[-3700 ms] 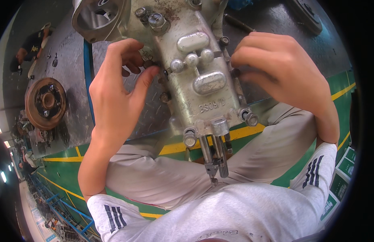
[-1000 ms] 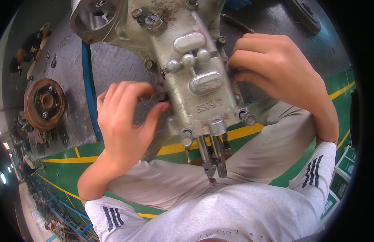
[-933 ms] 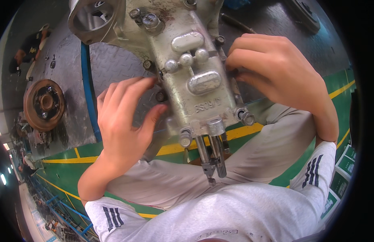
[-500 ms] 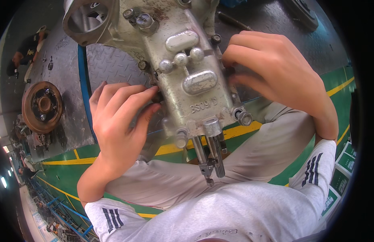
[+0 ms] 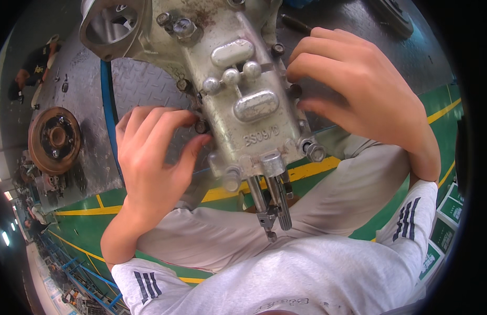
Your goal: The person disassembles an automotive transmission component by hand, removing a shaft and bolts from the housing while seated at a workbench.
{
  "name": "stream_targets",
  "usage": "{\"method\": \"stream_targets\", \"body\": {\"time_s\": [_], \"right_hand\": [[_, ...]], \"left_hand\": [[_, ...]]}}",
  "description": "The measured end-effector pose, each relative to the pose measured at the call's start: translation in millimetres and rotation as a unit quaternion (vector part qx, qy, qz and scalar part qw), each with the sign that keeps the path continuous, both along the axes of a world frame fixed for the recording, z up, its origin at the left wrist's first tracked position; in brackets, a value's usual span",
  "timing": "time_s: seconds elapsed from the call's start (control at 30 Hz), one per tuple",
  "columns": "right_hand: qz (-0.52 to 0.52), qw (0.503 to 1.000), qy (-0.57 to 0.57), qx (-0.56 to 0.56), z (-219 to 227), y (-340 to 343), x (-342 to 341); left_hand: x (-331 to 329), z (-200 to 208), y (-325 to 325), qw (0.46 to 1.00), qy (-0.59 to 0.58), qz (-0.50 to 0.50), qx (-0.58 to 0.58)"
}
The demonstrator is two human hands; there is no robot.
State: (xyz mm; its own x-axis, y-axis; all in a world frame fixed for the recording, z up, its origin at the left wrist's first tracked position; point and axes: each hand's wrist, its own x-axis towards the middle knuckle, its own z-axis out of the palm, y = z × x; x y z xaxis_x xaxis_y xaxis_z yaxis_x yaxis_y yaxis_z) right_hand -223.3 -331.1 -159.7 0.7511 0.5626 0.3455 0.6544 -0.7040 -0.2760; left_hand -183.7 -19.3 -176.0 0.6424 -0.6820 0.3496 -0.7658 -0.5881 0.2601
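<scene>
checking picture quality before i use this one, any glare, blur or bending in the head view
Head view: sharp in the middle, with the metal housing and both hands crisp; bright glare on the housing's rounded bumps; soft shadow under the left hand; the yellow floor lines curve from fisheye bending; black corners ring the picture; the rusty disc near the rim looks squeezed.

The left hand (image 5: pixel 151 157) has been moved back to the casting (image 5: pixel 243 105), its fingers (image 5: pixel 193 122) now closed around a side bolt (image 5: pixel 201 126).

Rusty brake disc (image 5: pixel 55 139) — on grey checker-plate floor (image 5: pixel 91 94).
</scene>
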Motion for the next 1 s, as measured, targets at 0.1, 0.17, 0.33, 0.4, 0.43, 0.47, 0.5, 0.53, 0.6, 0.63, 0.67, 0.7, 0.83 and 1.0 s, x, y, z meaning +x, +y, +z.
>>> {"method": "stream_targets", "body": {"time_s": [0.1,0.17,0.33,0.4,0.43,0.47,0.5,0.53,0.6,0.63,0.67,0.7,0.83,1.0], "right_hand": [[-0.026,0.995,0.05,-0.08,3,-4,0],[-0.013,0.998,0.038,-0.056,-2,-2,1],[-0.015,0.999,0.037,-0.021,0,0,-1],[-0.032,0.998,0.037,-0.038,-1,-1,0],[-0.024,0.997,0.05,-0.045,-1,-2,1],[-0.017,0.996,0.064,-0.052,-1,-3,2],[-0.016,0.996,0.065,-0.052,-2,-3,1],[-0.008,0.999,0.044,-0.031,-3,-3,0],[0.001,1.0,0.023,-0.009,-2,-3,-2],[-0.012,0.998,0.051,-0.032,1,-3,-2],[-0.019,0.997,0.065,-0.043,1,-4,-2],[-0.025,0.995,0.079,-0.054,2,-4,-1],[0.004,0.998,0.046,-0.034,-1,-4,1],[-0.02,0.999,0.031,-0.03,-1,-4,-1]], "left_hand": [[-3,-2,-1,0.999,0.017,0.001,-0.029],[0,-3,1,1.0,0.0,-0.011,-0.019],[-1,-2,-1,1.0,-0.023,-0.005,0.001],[-5,-1,-3,0.999,0.021,0.021,-0.03],[-4,-2,-2,0.999,0.021,0.021,-0.03],[-3,-3,-1,1.0,0.014,0.006,-0.027],[-3,-4,0,1.0,0.008,-0.009,-0.025],[-2,-3,1,1.0,0.008,-0.008,-0.025],[-1,1,2,0.999,-0.028,-0.002,0.044],[-1,3,1,0.999,-0.028,-0.002,0.044],[-1,4,-2,1.0,-0.014,-0.011,0.022],[-2,5,-3,1.0,-0.001,-0.021,-0.001],[-2,-1,4,0.999,-0.003,-0.024,-0.024],[-8,1,-5,0.996,0.057,0.028,-0.065]]}}
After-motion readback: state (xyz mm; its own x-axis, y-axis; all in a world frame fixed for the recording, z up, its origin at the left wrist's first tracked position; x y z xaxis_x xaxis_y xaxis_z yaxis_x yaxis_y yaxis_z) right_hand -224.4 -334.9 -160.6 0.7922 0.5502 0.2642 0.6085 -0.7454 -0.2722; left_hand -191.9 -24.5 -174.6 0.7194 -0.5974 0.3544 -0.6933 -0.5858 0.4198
